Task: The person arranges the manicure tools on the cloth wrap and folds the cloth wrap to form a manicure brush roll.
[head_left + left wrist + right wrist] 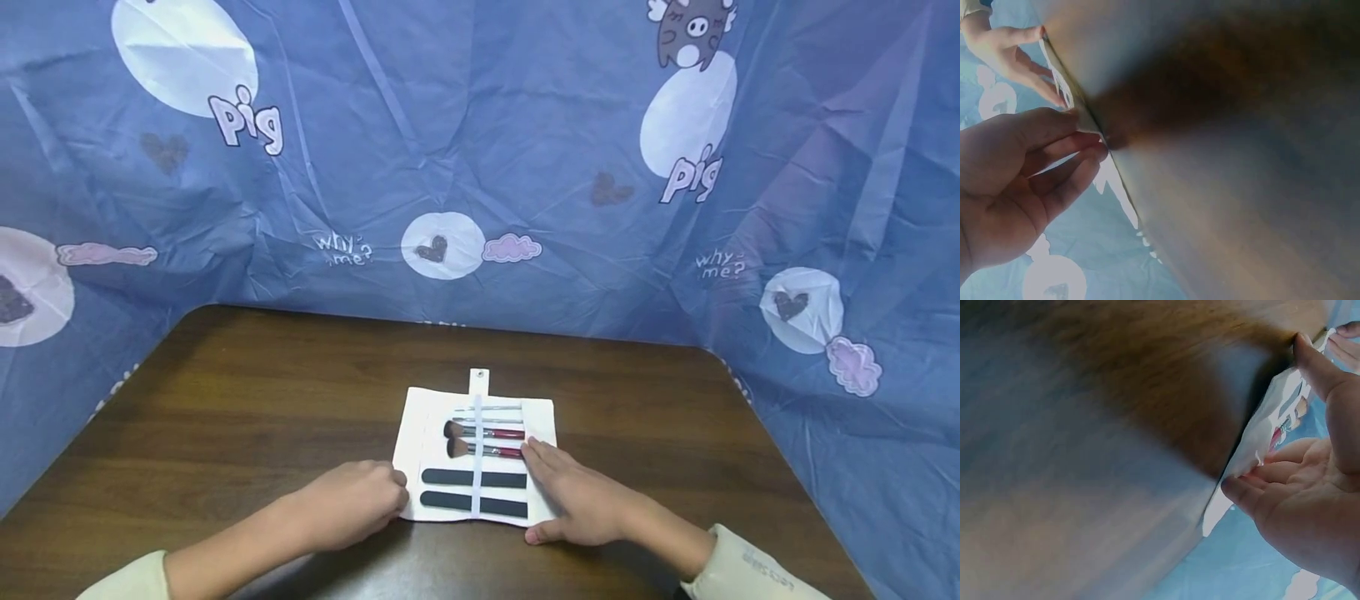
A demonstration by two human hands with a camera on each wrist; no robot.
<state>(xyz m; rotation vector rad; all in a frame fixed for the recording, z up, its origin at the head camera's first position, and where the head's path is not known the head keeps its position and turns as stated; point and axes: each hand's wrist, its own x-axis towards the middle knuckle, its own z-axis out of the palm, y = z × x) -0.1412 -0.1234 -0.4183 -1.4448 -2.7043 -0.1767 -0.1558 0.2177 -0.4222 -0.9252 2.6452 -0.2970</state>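
Observation:
A white fold-out brush case (411, 425) lies spread flat on the table. Held in it are two makeup brushes (504, 434) with red handles and dark-tipped bristles, two black strips (448, 477) with rounded ends, and a pair of thin light tools (501, 407). A pale elastic band (477, 463) crosses them all. My left hand (360, 504) pinches the case's left edge between thumb and fingers, as the left wrist view shows. On the right side, my right hand (588, 504) rests on the case with fingers extended and thumb at the near corner.
The case's snap tab (479, 382) points to the far side. Brown wooden table (285, 392) surrounds the case. A blue printed cloth (465, 167) hangs behind the table and along both sides.

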